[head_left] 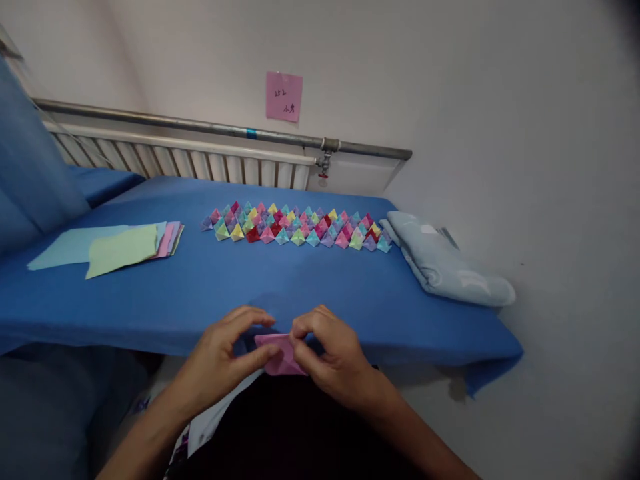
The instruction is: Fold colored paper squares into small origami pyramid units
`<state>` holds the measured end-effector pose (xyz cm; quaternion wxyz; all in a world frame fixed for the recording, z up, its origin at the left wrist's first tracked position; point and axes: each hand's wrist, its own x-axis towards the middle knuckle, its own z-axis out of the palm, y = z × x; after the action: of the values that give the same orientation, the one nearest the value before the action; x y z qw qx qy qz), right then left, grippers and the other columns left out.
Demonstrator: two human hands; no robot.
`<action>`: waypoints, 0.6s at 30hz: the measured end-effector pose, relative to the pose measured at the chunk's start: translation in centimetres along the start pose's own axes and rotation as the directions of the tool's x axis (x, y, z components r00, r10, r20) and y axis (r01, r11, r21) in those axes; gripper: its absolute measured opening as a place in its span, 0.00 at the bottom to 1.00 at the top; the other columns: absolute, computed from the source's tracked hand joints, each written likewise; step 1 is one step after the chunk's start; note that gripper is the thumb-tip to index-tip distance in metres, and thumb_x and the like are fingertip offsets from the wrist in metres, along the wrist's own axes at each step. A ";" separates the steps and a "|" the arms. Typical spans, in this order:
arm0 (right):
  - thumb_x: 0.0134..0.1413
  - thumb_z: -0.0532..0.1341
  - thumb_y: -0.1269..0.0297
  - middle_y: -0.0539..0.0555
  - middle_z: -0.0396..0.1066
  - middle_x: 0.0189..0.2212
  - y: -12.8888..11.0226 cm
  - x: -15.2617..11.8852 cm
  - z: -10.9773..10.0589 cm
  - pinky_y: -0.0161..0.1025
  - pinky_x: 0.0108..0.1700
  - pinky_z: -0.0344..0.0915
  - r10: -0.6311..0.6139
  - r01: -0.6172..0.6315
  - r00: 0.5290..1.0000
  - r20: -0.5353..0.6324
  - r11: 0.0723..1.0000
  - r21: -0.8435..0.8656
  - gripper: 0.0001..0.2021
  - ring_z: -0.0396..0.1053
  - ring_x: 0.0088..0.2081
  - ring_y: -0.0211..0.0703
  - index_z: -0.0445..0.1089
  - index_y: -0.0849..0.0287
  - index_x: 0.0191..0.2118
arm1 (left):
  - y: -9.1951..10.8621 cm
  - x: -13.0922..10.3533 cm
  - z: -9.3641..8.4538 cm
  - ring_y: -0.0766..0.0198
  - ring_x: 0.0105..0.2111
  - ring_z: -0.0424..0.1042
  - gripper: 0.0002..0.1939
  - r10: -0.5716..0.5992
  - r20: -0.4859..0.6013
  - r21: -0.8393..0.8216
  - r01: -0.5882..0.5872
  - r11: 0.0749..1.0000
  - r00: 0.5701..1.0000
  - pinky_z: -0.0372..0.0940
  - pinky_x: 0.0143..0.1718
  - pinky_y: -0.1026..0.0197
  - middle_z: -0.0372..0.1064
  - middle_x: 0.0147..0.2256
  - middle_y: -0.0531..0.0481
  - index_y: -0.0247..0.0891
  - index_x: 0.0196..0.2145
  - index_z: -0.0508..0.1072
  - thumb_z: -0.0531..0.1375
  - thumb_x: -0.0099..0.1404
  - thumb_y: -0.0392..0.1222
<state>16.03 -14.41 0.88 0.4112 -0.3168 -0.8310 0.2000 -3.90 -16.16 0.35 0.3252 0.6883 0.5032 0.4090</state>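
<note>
A partly folded piece of pink paper [284,360] is between my hands, just in front of the bed's near edge. My right hand [333,357] pinches its right side between thumb and bent index finger. My left hand [227,350] rests its thumb tip against the paper's left part, while its index finger stretches out above, apart from the thumb. The lower fingers of both hands are mostly hidden. Beyond them, several rows of small folded paper shapes [299,237] in many colours stand on the blue sheet [225,287].
Loose coloured paper sheets [123,250] lie in a stack at the left. A folded pale blue blanket [445,260] sits at the right end. Behind the bed are a white radiator [200,163], a metal pipe [200,125] and a pink note [284,97] on the wall.
</note>
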 end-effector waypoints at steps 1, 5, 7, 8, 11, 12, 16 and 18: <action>0.56 0.56 0.74 0.48 0.69 0.26 -0.1 0.2 0.0 0.37 0.36 0.60 -0.043 0.044 0.999 0.028 0.999 -0.027 0.06 0.63 0.29 0.36 0.64 0.57 0.30 | 0.3 0.3 0.0 0.57 0.39 0.72 0.09 0.028 0.049 0.031 -0.030 0.999 0.998 0.65 0.41 0.60 0.75 0.36 0.50 0.45 0.37 0.78 0.66 0.55 0.43; 0.57 0.56 0.72 0.50 0.71 0.31 -0.4 0.5 -0.6 0.40 0.40 0.61 -0.082 0.083 0.996 0.020 0.996 -0.018 0.04 0.66 0.33 0.39 0.65 0.57 0.36 | 0.6 0.6 0.1 0.61 0.32 0.71 0.08 0.014 0.168 -0.090 0.001 0.996 0.986 0.64 0.36 0.62 0.73 0.30 0.50 0.43 0.28 0.79 0.60 0.62 0.43; 0.57 0.59 0.68 0.53 0.72 0.39 -0.2 0.2 -0.9 0.41 0.46 0.62 0.011 -0.005 0.996 -0.092 0.998 0.070 0.07 0.68 0.41 0.42 0.66 0.55 0.43 | -0.1 0.3 0.2 0.61 0.35 0.72 0.08 -0.081 0.093 -0.251 0.102 0.963 0.992 0.64 0.38 0.63 0.74 0.32 0.50 0.43 0.29 0.79 0.61 0.61 0.45; 0.57 0.59 0.66 0.53 0.71 0.42 0.0 0.0 -1.1 0.42 0.48 0.62 0.082 -0.062 0.986 -0.146 0.989 0.133 0.10 0.67 0.44 0.43 0.66 0.54 0.45 | -0.6 0.1 0.4 0.61 0.36 0.72 0.07 -0.144 0.038 -0.339 0.148 0.929 0.989 0.63 0.39 0.63 0.74 0.33 0.50 0.42 0.29 0.80 0.63 0.60 0.46; 0.57 0.59 0.63 0.52 0.70 0.42 0.4 -0.6 -1.3 0.42 0.48 0.62 0.300 -0.236 0.941 -0.154 0.913 0.333 0.12 0.67 0.44 0.43 0.67 0.52 0.47 | -2.1 -0.5 0.8 0.63 0.35 0.71 0.06 -0.302 -0.082 -0.603 0.194 0.774 0.950 0.63 0.41 0.64 0.75 0.31 0.52 0.43 0.28 0.80 0.68 0.54 0.46; 0.55 0.60 0.61 0.52 0.71 0.42 0.4 -0.7 -1.2 0.42 0.48 0.62 0.348 -0.284 0.931 -0.111 0.880 0.380 0.13 0.67 0.43 0.43 0.67 0.52 0.47 | -2.4 -0.6 1.0 0.64 0.34 0.71 0.07 -0.330 -0.096 -0.666 0.186 0.723 0.939 0.63 0.41 0.64 0.75 0.30 0.53 0.43 0.28 0.80 0.69 0.52 0.46; 0.45 0.66 0.60 0.52 0.71 0.45 -0.6 -0.2 -0.5 0.43 0.49 0.61 0.442 -0.438 0.892 0.096 0.792 0.425 0.22 0.66 0.45 0.45 0.68 0.53 0.49 | -2.5 -0.6 1.6 0.63 0.33 0.70 0.11 -0.389 -0.111 -0.780 0.163 0.604 0.914 0.64 0.40 0.62 0.75 0.28 0.52 0.41 0.28 0.81 0.72 0.46 0.47; 0.44 0.67 0.60 0.52 0.72 0.43 -1.4 0.3 -0.2 0.43 0.49 0.61 0.458 -0.465 0.881 0.122 0.787 0.405 0.21 0.66 0.45 0.45 0.70 0.54 0.47 | -2.1 -0.5 1.8 0.62 0.32 0.71 0.12 -0.399 -0.107 -0.797 0.161 0.582 0.911 0.64 0.41 0.61 0.75 0.27 0.51 0.41 0.28 0.81 0.72 0.45 0.47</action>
<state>15.55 -15.18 1.97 0.4013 -0.4117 -0.6685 0.4718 -3.26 -16.12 -2.39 0.5762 0.3283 0.4212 0.6187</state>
